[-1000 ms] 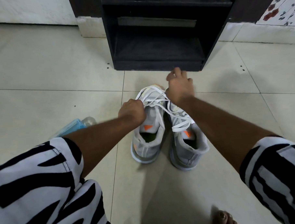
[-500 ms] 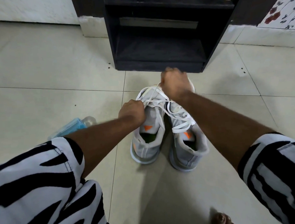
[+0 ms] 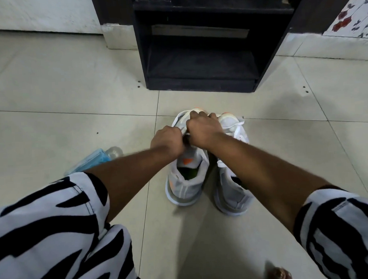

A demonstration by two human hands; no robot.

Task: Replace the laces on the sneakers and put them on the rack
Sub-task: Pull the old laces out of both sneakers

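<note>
the fingers of the right hand (image 3: 203, 129) are curled down over the front of the left sneaker (image 3: 187, 170), clamped, as far as one can judge, on its white lace (image 3: 183, 130), though the knuckles hide the pinch itself. the left hand (image 3: 168, 142) is fisted just beside it, the two hands touching, and its fingers also seem to grip lace at the upper eyelets; the exact hold is hidden. the left sneaker stands on the tile floor (image 3: 50, 98) a little in front of the dark rack (image 3: 199, 85), heel toward the person, and the right sneaker (image 3: 233, 185) sits just beside it on the far side from a blue bottle (image 3: 93, 159), with loose lace spilling over its top. the step in hand looks like threading or tightening the lace on the left sneaker, so the task is still mid-way and nothing is on the rack. the next move likely calls for drawing the lace evenly through the eyelets without pulling the light shoe off the floor. compared with half a second ago, the right hand has come back from the toe end toward the left hand, and the stretched span of lace between them is gone.
</note>
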